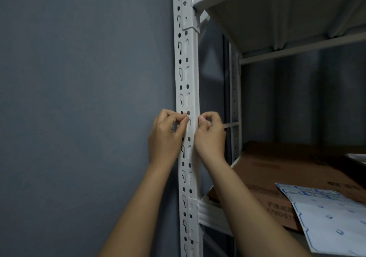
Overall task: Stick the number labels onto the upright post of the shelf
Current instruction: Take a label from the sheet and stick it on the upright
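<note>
White-painted upright post has both hands at its middle, left hand at nine o'clock and right hand at three pinching a barely visible label against it; next, I judge, press it flat.

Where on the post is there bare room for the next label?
Free: the post face between the upper bracket and the hands. Crowded: mid-post, where left hand and right hand pinch at it. Lower shelf: cardboard box and label sheet.
</note>
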### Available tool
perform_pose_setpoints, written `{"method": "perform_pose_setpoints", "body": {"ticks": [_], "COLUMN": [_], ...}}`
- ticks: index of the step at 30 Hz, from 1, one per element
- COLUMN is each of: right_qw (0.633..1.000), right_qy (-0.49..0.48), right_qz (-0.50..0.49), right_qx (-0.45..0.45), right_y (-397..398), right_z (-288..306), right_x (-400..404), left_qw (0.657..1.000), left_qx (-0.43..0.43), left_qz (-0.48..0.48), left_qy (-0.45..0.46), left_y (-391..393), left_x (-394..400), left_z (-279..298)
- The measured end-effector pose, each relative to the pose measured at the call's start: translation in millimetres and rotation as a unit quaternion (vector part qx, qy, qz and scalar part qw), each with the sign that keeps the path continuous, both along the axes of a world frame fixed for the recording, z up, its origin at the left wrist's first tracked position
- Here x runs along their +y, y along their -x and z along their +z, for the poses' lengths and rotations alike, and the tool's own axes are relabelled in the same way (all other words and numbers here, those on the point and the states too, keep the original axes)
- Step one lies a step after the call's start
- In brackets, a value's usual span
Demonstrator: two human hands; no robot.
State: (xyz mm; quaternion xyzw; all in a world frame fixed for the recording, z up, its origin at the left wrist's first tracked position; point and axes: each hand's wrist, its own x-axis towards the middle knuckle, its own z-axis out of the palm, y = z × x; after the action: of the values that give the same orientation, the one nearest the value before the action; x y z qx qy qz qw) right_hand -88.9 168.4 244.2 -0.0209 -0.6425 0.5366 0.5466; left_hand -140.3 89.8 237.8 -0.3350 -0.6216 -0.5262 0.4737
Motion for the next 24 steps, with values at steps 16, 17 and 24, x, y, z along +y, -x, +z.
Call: {"method": "perform_pose_setpoints", "body": {"ticks": [16,17,24], "right_qw": [1.000,1.000,1.000], "right_qy": [0.003,0.003,0.004], "right_qz": [-0.004,-0.004,-0.007], "right_qx": [-0.012,-0.011,-0.007], "right_y": [0,0,-1], "right_z": [0,0,1], "right_x": [0,0,-1], "left_qw": [0.997,0.997,1.000], "left_qx": [0.044,0.042,0.020], "left_qz": [0.053,0.050,0.007], "left_qy": [0.037,0.033,0.021], "left_y": [-1,-1,1], "left_x": [-3,-2,-3], "left_z": [5,5,3]}}
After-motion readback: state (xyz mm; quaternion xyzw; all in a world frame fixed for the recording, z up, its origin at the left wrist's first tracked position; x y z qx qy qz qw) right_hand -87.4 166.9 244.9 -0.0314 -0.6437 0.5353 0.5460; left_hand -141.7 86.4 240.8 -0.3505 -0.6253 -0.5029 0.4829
